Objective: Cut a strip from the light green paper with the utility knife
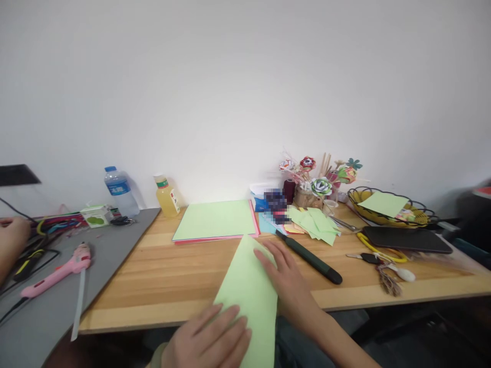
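Note:
A light green sheet of paper, seemingly folded into a long shape, slants from the wooden tabletop over its front edge toward me. My left hand lies across its near left part, fingers stretched and a little apart; the thumb is out of sight. At the far right edge of the sheet, my right hand grips it, thumb over the paper and fingers along the edge. Behind them rests a stack of green and pink paper. A dark green pen-like tool lies just right of my right hand.
Leftward on a grey mat are a pink glue gun, a water bottle and another person's hand. A yellow drink bottle stands near the wall. Rightward are green paper pieces, paper flowers, a basket, a phone and keys.

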Tool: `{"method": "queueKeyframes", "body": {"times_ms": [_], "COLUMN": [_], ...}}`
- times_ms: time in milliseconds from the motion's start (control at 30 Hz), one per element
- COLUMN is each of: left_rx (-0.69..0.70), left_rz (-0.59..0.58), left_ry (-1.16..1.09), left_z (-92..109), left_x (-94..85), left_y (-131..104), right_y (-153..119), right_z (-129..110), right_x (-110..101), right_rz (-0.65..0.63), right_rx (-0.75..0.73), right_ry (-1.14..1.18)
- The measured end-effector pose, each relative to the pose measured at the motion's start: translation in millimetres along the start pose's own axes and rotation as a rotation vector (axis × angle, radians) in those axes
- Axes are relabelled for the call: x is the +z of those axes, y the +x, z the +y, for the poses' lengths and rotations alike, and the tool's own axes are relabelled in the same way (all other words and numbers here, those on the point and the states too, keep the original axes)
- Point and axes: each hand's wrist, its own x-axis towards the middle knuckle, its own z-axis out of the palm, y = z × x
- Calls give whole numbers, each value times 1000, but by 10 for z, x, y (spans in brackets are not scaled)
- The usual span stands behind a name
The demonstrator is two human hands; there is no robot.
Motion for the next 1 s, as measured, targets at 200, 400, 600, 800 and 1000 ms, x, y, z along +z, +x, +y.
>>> {"method": "queueKeyframes", "body": {"times_ms": [200,400,600,800,1000], "left_rx": [-83,-279,-373,-321,-506], "left_rz": [-67,-33,-106,-174,-149], "left_ry": [0,-169,-288,-243,-295], "left_z": [-16,-160,-191,-285,-807], "left_x": [75,65,93,116,87], "left_y": [-49,-213,-41,-42,-37], "right_y": [-48,-96,-85,-118,-170], "right_z": [-159,-185,-181,-48,143], "right_x": [-108,-140,-139,-170,-347], "right_rz": [57,123,134,113,138], "right_rx": [-207,-194,-9,10,203], "right_ry": [43,122,140,180,218]}}
